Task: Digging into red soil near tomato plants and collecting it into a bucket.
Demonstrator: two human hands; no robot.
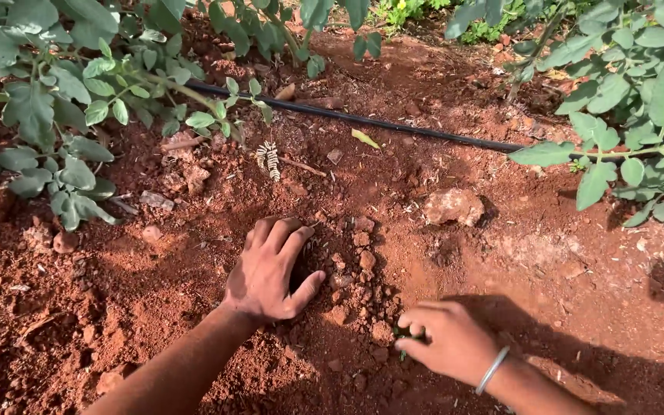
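— What are we wearing down there?
— Nothing on our 2 forearms, no sleeves. Our right hand (pixel 447 338) has 1 thin silvery bangle (pixel 492 370) at the wrist.
— And our left hand (pixel 267 273)?
— Bare, no rings.

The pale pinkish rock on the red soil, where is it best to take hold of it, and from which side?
Probably from above, a grip across the narrower near-far sides of the pale pinkish rock: it lies flat, wider than deep, with bare red soil around.

Black irrigation hose (pixel 393 125), pale rock (pixel 453 205), leafy plants (pixel 55 100).
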